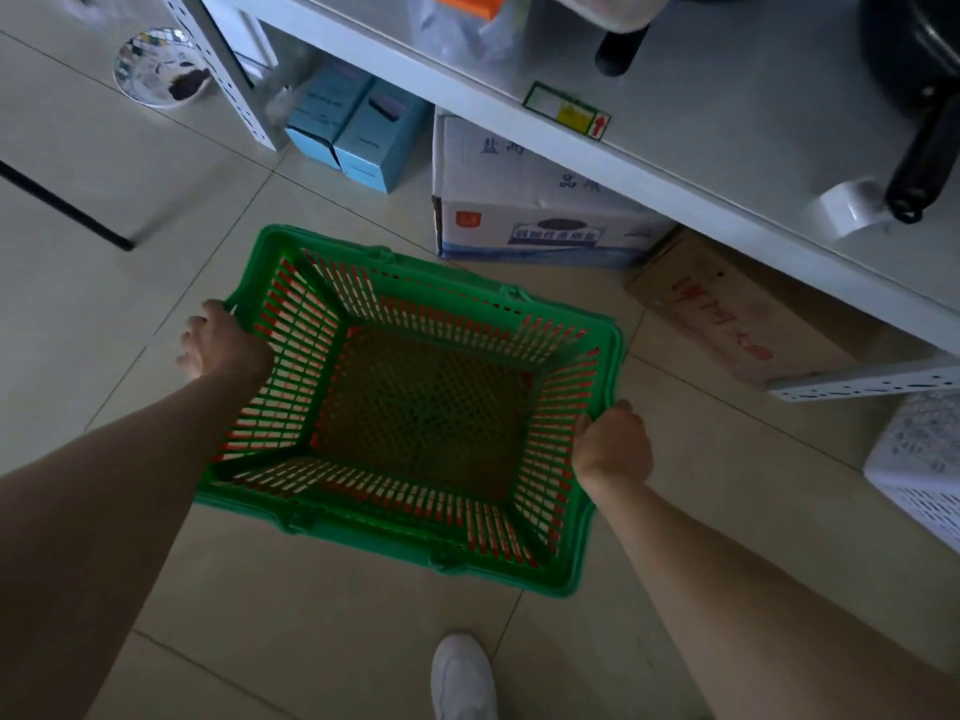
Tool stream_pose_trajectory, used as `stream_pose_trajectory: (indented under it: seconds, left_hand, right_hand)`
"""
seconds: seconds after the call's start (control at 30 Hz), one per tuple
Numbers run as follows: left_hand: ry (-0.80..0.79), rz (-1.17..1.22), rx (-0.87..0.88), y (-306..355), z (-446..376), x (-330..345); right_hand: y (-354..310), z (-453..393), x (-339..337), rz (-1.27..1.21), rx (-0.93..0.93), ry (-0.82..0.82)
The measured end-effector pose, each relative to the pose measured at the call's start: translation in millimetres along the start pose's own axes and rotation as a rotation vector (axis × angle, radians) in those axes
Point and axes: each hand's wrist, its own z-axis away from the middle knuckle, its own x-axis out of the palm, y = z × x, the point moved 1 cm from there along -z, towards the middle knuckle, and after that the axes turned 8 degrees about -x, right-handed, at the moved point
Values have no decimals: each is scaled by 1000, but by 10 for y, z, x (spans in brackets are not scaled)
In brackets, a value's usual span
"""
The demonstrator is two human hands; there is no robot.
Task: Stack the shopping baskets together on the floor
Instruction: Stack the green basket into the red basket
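A green shopping basket point(395, 532) sits low over the tiled floor in the middle of the head view, its mouth facing up. Red shows through the slats of its walls, so a red basket point(545, 517) appears to lie nested beneath it. My left hand point(221, 343) grips the basket's left short rim. My right hand point(613, 444) is closed on the right short rim. Whether the basket rests on the floor or hangs just above it cannot be told.
A white metal shelf point(649, 163) runs along the right, with pans on it. Under it stand blue boxes point(358, 127), a white carton point(519, 210) and a brown carton point(727, 309). A white crate point(919, 470) is at far right. My white shoe point(462, 678) is near the bottom.
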Motion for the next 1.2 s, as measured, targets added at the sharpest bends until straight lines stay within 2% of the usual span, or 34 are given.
stream_pose_trajectory:
  seconds: [0.13, 0.23, 0.47, 0.67, 0.87, 1.2]
  left_hand:
    - [6, -31, 23, -55, 17, 22]
    - [-51, -47, 26, -145, 13, 45]
    - [-70, -91, -78, -223, 29, 117]
    - [-121, -74, -146, -220, 142, 195]
    - [-92, -59, -144, -124, 501, 373]
    - [-121, -80, -79, 160, 1156, 755]
  right_hand:
    - [23, 18, 76, 7, 1, -12]
    - [42, 20, 121, 7, 40, -46]
    - [108, 30, 280, -372, 200, -188]
    - [265, -52, 224, -426, 224, -160]
    - [572, -165, 126, -383, 199, -132]
    - [1464, -371, -186, -412, 247, -105]
